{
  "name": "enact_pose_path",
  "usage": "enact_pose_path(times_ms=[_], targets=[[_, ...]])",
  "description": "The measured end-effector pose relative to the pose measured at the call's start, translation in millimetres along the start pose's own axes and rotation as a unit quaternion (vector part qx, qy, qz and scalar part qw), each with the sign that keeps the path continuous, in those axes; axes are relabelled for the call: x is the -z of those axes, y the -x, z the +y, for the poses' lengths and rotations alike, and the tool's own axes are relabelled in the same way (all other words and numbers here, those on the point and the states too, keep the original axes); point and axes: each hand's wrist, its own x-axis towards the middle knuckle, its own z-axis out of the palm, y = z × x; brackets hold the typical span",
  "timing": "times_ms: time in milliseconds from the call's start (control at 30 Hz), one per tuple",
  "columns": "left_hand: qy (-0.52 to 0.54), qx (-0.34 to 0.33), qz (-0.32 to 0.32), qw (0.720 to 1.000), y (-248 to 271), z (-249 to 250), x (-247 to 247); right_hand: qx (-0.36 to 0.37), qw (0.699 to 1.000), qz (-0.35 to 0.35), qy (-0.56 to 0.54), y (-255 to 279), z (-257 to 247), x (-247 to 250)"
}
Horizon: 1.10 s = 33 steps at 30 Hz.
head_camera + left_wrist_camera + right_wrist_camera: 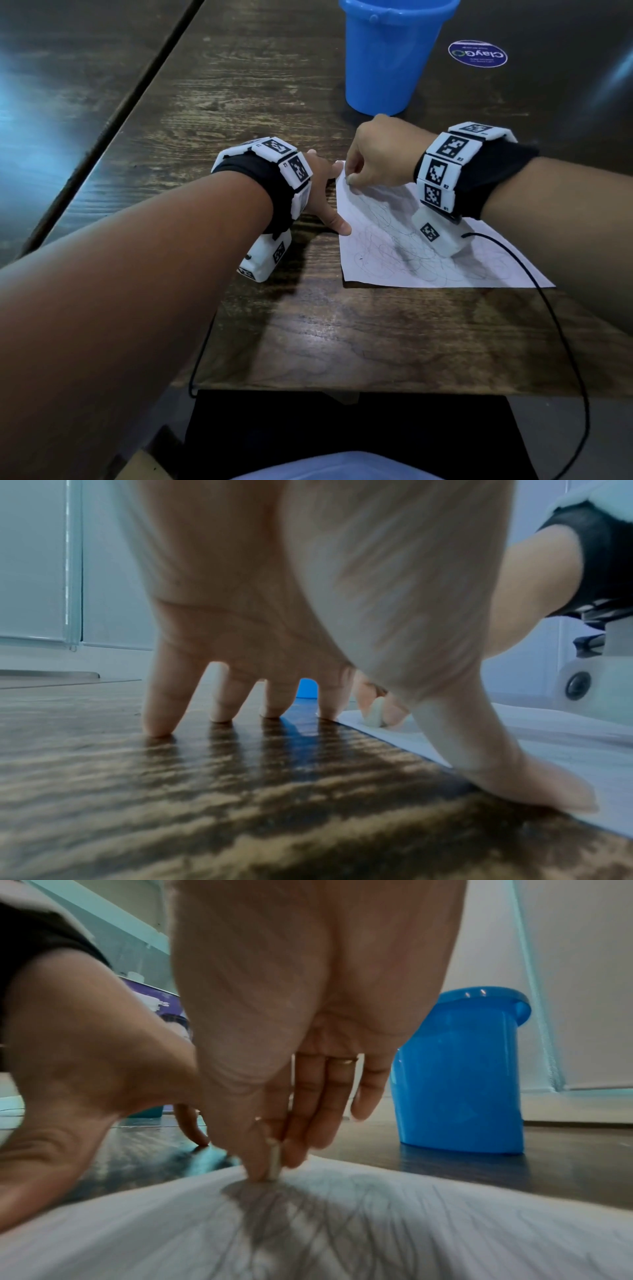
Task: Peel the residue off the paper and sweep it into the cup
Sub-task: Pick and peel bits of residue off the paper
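A white paper [428,260] covered in pen scribbles lies on the dark wooden table [274,102]. My right hand [352,178] pinches a small pale piece [274,1161] between thumb and fingers and presses it onto the paper's far left corner. The piece also shows in the left wrist view [375,715]. My left hand [339,198] is spread flat. Its fingertips [161,729] stand on the wood, and its thumb [548,796] presses the paper's left edge [428,758]. The blue cup [390,58] stands upright just beyond my right hand [270,1167], off the paper [342,1218].
A round dark sticker [477,54] lies on the table right of the cup [459,1074]. A black cable [561,342] runs from my right wrist over the paper and the table's front edge [342,389]. A seam [137,85] divides the tabletop at left.
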Motion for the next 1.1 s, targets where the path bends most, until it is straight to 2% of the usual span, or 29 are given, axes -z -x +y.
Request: enact_pose_path(times_ms=[200,300,500,600,733,833,933,1100], targets=[[-0.010,-0.006,-0.004,1.000,-3,-1,-1,0.059,0.995,-0.086,0.002,16,-6,0],[-0.014,-0.007,-0.002,1.000,-4,0,0,0.060,0.995,-0.076,0.015,17,-6,-1],[-0.001,0.003,-0.001,1.000,0,0,0,-0.006,1.000,-0.018,0.014,7,-3,2],[-0.001,0.000,-0.002,1.000,0,0,0,0.017,0.999,-0.022,0.024,8,-5,0],[-0.003,-0.015,0.008,1.000,-2,-2,-2,0.074,0.994,-0.081,0.030,19,-11,0],[-0.004,-0.020,0.011,1.000,-2,-2,-2,0.089,0.991,-0.091,0.030,23,-12,1],[-0.008,-0.014,0.006,1.000,-1,-1,-1,0.072,0.994,-0.074,0.032,21,-11,0],[-0.002,-0.009,0.005,1.000,-2,-1,-1,0.004,0.999,-0.033,0.031,10,-8,3]])
